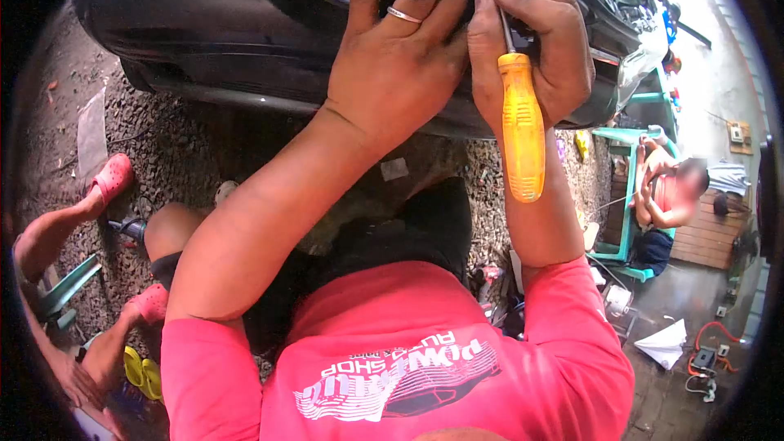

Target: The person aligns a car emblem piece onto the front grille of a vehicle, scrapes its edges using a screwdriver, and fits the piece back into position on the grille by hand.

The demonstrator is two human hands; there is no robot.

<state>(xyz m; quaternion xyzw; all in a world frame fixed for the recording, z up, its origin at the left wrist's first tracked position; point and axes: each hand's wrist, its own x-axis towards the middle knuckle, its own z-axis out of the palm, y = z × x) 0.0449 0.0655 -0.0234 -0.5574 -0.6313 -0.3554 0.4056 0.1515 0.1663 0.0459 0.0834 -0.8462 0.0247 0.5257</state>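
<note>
My right hand [535,41] pinches the metal shaft of a screwdriver [523,126] between thumb and fingers. Its yellow handle hangs down past my palm, and the bare tip points up beside the black car part. My left hand [400,57], with a silver ring on one finger, lies with fingers spread against the black car bumper [229,28]. The ends of some left fingers are cut off by the top edge or lost in the dark of the part. Whether the screwdriver tip touches anything cannot be made out.
Gravel ground [188,147] lies under the bumper. At left, another person's legs show in pink clogs [114,177], near yellow slippers [143,373]. At right, a person [665,196] sits by a green frame [625,196]. Tools with a red cable [709,358] lie on the floor.
</note>
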